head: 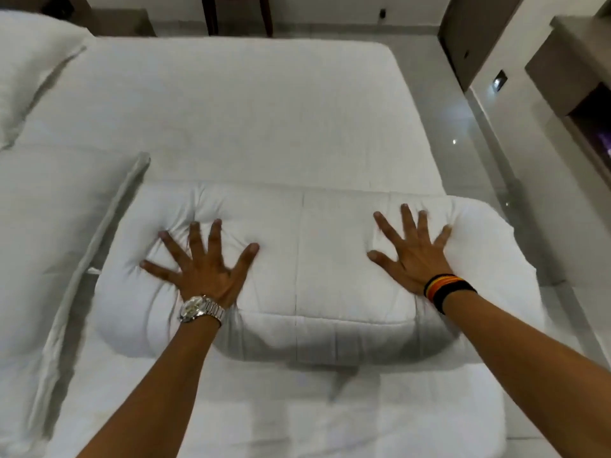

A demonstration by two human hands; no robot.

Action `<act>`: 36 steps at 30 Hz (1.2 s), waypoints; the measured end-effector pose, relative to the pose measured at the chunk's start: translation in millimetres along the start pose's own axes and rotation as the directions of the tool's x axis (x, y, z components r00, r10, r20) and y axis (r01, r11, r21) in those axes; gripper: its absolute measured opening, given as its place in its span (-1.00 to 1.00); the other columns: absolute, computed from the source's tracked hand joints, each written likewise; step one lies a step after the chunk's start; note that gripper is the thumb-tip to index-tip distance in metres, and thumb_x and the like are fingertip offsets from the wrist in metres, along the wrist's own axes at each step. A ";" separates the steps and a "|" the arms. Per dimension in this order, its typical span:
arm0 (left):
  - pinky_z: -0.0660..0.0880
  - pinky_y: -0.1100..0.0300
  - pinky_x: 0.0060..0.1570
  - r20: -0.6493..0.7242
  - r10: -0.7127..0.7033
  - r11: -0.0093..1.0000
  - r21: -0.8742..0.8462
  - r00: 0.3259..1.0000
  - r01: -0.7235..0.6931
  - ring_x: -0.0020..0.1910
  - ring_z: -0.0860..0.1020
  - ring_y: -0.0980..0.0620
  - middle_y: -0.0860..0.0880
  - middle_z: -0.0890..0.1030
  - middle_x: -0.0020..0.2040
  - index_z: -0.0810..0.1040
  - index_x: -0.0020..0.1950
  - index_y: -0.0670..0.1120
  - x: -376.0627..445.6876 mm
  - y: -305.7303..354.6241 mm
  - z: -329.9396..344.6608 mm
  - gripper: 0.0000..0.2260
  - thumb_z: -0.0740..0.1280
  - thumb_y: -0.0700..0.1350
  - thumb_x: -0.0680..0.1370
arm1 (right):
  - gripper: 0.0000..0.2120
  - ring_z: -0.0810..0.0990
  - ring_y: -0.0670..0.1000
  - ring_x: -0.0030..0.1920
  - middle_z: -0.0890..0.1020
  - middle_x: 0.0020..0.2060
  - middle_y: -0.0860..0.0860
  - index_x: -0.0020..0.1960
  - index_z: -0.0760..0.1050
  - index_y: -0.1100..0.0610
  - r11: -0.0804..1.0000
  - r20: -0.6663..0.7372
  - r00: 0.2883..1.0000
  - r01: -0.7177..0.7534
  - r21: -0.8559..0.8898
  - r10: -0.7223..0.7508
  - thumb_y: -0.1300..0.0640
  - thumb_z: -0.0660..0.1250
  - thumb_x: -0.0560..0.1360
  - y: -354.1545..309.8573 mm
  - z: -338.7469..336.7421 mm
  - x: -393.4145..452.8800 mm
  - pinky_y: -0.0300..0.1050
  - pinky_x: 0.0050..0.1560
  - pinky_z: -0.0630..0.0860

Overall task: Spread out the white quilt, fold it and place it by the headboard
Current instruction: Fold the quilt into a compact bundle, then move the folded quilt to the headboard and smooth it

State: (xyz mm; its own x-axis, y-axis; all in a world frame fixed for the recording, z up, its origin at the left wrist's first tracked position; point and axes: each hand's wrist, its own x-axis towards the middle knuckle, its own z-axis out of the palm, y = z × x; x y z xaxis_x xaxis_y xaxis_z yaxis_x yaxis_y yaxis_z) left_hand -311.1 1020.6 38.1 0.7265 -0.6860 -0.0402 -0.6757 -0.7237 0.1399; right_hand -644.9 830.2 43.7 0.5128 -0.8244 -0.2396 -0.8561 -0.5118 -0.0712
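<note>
Your left hand (205,272) and right hand (415,256), fingers splayed wide, gripping nothing, press the folded puffy white quilt (304,269) flat at the bed's (264,110) near edge.

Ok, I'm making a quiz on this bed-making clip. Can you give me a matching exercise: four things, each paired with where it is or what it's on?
Things:
1. left hand
2. right hand
3. pillow
4. folded quilt

Descriptions:
A. lies along the bed's left side
B. silver watch at its wrist
C. pressed under both spread palms
D. striped bands at its wrist

Pairs: 1-B, 2-D, 3-A, 4-C
</note>
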 end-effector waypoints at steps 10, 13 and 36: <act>-0.07 -0.69 0.31 0.052 0.086 0.993 0.078 0.995 -0.090 0.64 -0.19 -0.42 -0.12 0.07 0.70 0.10 0.69 0.14 61.5 24.2 107.2 -0.13 -0.08 0.59 0.50 | -0.09 -0.24 0.29 0.64 -0.18 0.68 0.07 0.61 -0.28 -0.38 0.991 0.031 0.993 -0.113 0.070 0.111 -0.71 -0.28 0.34 -2.4 96.3 89.9 0.61 0.41 -0.30; -0.10 -0.71 0.30 -0.059 0.105 0.990 0.096 0.993 -0.099 0.64 -0.21 -0.38 -0.03 0.04 0.72 0.05 0.69 0.18 54.9 0.7 74.7 -0.11 -0.01 0.61 0.47 | -0.04 -0.12 0.18 0.67 -0.04 0.69 0.02 0.63 -0.17 -0.34 0.994 0.019 0.997 -0.079 0.071 0.078 -0.73 -0.19 0.33 18.2 56.2 64.2 0.56 0.46 -0.28; 0.01 -0.24 0.58 0.481 -0.654 0.016 -0.763 0.584 0.646 0.69 -0.17 -0.09 -0.01 -0.26 0.70 -0.21 0.66 0.30 -187.0 154.3 41.6 -0.07 0.25 0.46 0.45 | 0.10 0.21 0.08 0.62 0.24 0.63 -0.06 0.64 0.04 -0.29 0.910 0.482 0.802 0.173 0.377 -0.352 -0.70 0.24 0.23 -21.5 -65.0 194.5 0.15 0.61 0.07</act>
State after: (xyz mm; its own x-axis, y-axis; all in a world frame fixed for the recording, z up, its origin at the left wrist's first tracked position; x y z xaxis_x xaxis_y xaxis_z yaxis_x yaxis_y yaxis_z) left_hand -556.4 1034.1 26.0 0.8063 0.0368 -0.5904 0.5537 -0.3983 0.7313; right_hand -522.6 665.2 61.5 0.6820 -0.3642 -0.6342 -0.7145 -0.5169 -0.4715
